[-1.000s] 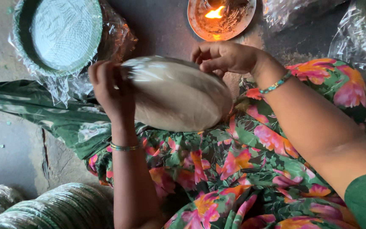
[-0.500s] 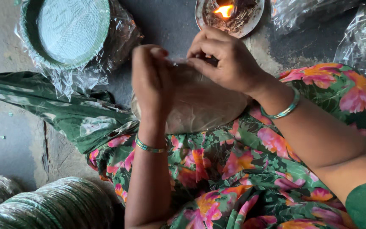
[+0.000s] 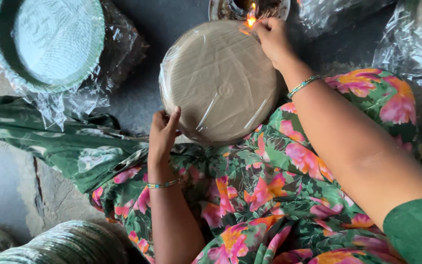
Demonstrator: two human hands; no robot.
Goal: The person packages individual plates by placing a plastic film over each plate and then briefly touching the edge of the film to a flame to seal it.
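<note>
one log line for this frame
left hand: grips wrapped plate stack rim | right hand: holds wrap edge at flame

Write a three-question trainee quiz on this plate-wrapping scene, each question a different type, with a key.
1. True or false: the left hand grips the lower-left rim of the wrapped stack of brown plates.
2. Multiple choice: the right hand holds the stack's top edge beside A) a pair of scissors, B) a small flame, C) a tape roll.
3. Fill in: the wrapped stack of green plates lies to the upper ____ of the brown stack.

Key: 1 true; 2 B; 3 left.
</note>
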